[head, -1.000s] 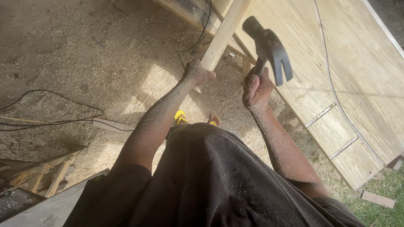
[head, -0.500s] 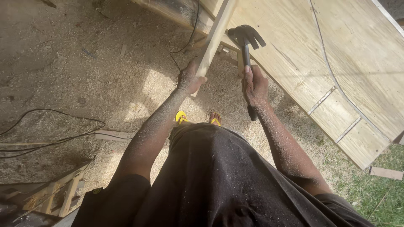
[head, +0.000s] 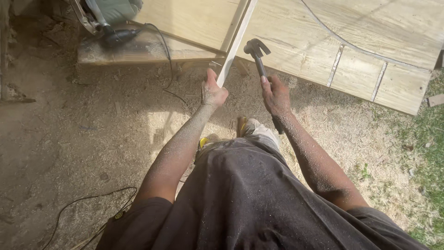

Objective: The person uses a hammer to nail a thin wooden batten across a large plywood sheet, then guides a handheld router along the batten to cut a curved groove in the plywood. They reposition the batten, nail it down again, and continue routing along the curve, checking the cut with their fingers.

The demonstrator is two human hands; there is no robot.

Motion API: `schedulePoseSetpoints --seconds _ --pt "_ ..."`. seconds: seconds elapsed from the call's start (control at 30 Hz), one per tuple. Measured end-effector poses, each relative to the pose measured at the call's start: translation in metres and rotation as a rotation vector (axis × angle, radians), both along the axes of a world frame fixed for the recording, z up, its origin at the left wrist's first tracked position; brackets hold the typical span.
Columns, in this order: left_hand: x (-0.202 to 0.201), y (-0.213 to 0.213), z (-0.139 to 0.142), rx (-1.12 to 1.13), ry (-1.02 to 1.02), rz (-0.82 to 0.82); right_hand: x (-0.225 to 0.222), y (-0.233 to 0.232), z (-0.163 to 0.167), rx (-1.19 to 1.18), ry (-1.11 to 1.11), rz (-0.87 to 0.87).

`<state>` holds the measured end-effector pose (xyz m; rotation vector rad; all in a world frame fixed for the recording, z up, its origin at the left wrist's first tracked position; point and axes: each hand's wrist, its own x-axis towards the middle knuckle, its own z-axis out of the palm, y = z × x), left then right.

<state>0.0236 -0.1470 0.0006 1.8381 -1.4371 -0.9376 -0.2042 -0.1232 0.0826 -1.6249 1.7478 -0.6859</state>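
**Two dusty hands, a stick of wood and a hammer**

I look down from the head camera and start at the left. A thin black cable [head: 88, 203] lies in loops on the sandy, sawdust-covered ground [head: 92, 120]. Up in the top left corner I see a grey-green power saw [head: 104, 16] resting on a flat, pale wooden board [head: 138, 48]. A black cord [head: 164, 55] runs from the saw down onto the dirt.

Next comes my left hand [head: 212, 92]. Its arm is covered in sawdust. The fingers are curled tight around the low end of a long, thin, light-coloured strip of wood [head: 236, 41]. The strip points up and away from me, tilted a little to the right, and it runs out past the top edge of the picture. It crosses over the big pale plywood sheet [head: 360, 41] that lies on the ground ahead.

Just beside it, to the right, is my right hand [head: 276, 95]. Its fingers are wrapped closed around the dark handle of a black claw hammer [head: 259, 55]. The hammer head is up, very near the wood strip, but I cannot tell if it touches it. The bottom of the handle sticks out under my hand.

Below my hands I see my black shirt [head: 249, 199] and, past it, a bit of yellow on my shoes [head: 203, 141].

Farther right, the plywood sheet has thin wooden slats across it. A thin cable [head: 342, 39] curves over it. At the far right edge there is green grass [head: 428, 153].
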Motion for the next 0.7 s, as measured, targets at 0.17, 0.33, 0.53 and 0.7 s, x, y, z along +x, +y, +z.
schedulePoseSetpoints --seconds 0.17,0.33,0.53,0.7 --pt "-0.064 -0.038 -0.002 -0.159 -0.089 0.039 -0.057 -0.014 -0.015 0.087 -0.019 -0.169" --pt "-0.133 -0.085 -0.019 -0.030 -0.146 0.109 -0.118 -0.043 -0.024 0.196 0.020 -0.258" --pt "-0.186 -0.122 -0.026 0.171 -0.342 0.090 -0.166 -0.074 -0.029 0.304 -0.025 -0.302" --pt "-0.184 -0.123 -0.043 0.091 -0.311 -0.006 -0.173 -0.098 -0.040 0.326 0.021 -0.216"
